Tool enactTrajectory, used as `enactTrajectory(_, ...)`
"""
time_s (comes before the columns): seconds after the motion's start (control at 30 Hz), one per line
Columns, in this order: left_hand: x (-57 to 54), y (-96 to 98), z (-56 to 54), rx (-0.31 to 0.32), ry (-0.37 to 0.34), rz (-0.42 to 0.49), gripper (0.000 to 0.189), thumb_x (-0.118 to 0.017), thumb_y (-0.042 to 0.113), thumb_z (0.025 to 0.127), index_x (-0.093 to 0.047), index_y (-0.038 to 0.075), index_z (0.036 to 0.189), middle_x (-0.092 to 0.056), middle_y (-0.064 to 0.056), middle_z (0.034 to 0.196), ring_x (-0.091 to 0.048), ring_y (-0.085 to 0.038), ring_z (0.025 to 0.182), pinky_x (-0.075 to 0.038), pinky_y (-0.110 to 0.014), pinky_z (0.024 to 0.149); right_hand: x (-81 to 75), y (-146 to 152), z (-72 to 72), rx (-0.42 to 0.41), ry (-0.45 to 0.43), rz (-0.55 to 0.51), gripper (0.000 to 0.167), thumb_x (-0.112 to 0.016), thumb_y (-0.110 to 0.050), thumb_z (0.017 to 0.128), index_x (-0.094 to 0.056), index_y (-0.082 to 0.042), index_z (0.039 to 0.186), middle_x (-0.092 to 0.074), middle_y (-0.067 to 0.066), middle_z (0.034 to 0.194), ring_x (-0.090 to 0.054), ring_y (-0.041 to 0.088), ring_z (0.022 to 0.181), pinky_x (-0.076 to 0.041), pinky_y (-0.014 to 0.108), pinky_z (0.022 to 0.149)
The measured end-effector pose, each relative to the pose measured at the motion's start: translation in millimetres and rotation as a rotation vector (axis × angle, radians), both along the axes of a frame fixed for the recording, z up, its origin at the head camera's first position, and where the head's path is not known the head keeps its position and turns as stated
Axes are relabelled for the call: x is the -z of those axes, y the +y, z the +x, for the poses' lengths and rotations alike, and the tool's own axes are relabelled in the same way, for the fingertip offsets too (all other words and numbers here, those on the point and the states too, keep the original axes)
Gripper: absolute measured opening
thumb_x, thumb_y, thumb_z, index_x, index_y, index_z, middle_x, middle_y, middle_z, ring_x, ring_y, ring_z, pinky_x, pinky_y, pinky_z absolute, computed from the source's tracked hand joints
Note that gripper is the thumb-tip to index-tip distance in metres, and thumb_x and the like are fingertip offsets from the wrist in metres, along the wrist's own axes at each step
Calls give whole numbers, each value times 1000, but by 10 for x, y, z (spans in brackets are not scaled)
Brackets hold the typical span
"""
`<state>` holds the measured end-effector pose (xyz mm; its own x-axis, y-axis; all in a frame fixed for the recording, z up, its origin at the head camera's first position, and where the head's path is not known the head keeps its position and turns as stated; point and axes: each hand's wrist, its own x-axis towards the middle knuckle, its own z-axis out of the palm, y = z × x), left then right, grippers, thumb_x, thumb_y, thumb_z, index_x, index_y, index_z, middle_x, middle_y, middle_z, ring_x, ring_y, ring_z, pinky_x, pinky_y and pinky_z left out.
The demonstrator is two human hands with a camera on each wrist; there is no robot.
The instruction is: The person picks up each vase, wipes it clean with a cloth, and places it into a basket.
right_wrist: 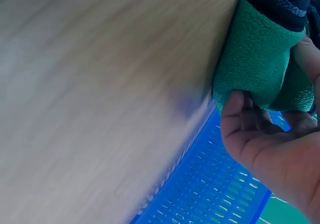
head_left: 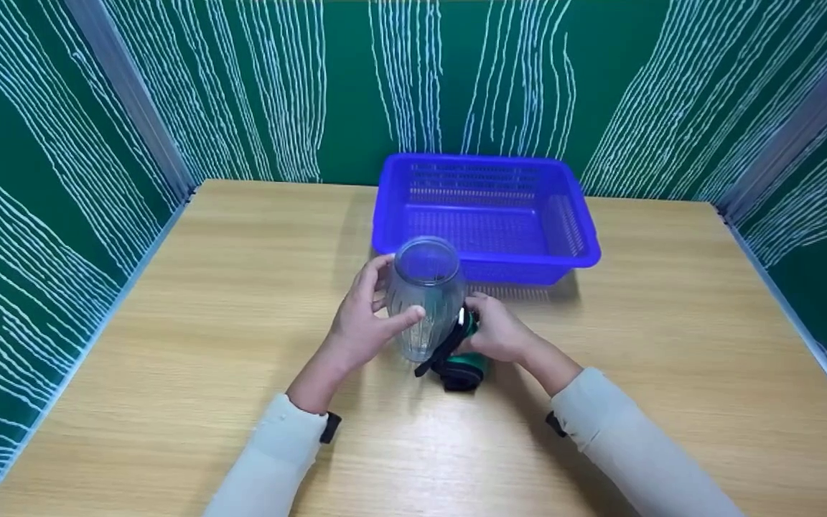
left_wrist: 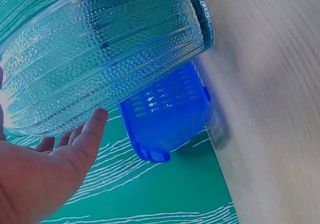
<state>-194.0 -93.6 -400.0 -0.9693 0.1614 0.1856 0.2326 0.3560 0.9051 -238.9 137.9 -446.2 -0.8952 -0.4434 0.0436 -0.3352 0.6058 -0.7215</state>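
Just in front of the basket, my left hand (head_left: 363,319) grips a clear glass vase (head_left: 428,309), thumb on the near side and fingers round its left side. Ribs and small bumps cover the glass (left_wrist: 110,58), and its round mouth faces up toward the head camera. Right beside it, my right hand (head_left: 503,332) holds a rolled green fleece cloth (right_wrist: 255,53) with black edging. A black strip (head_left: 442,352) of it lies across the vase's lower right side in the head view. In the right wrist view the fingers (right_wrist: 233,106) curl against the roll's end.
A blue-purple perforated plastic basket (head_left: 485,269) stands beyond both hands, near the back of the wooden table (head_left: 241,287). Green walls (head_left: 349,86) with white wavy lines enclose the table at the back and both sides.
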Motion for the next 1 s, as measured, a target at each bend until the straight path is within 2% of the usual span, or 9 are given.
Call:
enactTrajectory(0.33, -13, 4, 6, -6, 33, -42, 83, -76, 40, 78, -28, 36, 146, -40, -2, 147, -45, -22, 134, -44, -41, 106, -3, 12, 0, -2, -16, -12, 55, -90, -11, 60, -69, -8, 110, -68, 10, 116, -52, 35, 124, -36, 49, 111)
enactTrajectory(0.53, -7, -9, -5, 2, 13, -30, 81, -77, 38, 79, -30, 35, 145, -41, -3, 147, -45, -23, 133, -44, -42, 106, -1, 22, 7, -9, -3, -6, 56, -90, -12, 60, -69, -7, 112, -68, 11, 117, -53, 35, 122, -37, 51, 109)
enactTrajectory(0.77, -15, -15, -12, 20, -3, 20, 81, -78, 35, 78, -32, 34, 145, -42, -4, 145, -43, -23, 134, -43, -44, 107, -42, 70, 21, -64, -1, -16, 56, -88, -14, 64, -66, -7, 115, -65, 12, 113, -55, 30, 109, -49, 46, 96)
enactTrajectory(0.9, 1, -22, -17, 19, -15, 24, 82, -78, 37, 78, -32, 35, 145, -40, -3, 147, -42, -24, 135, -42, -45, 107, -103, 101, 30, -84, -29, -27, 62, -87, -14, 65, -61, -7, 121, -62, 11, 111, -56, 28, 104, -50, 48, 92)
enactTrajectory(1.0, 1, -16, -22, 16, -26, 36, 82, -78, 35, 78, -31, 35, 146, -39, -2, 148, -42, -23, 135, -42, -45, 107, -163, 127, 31, -99, -15, -52, 66, -87, -16, 64, -60, -8, 123, -62, 10, 111, -57, 27, 103, -50, 49, 91)
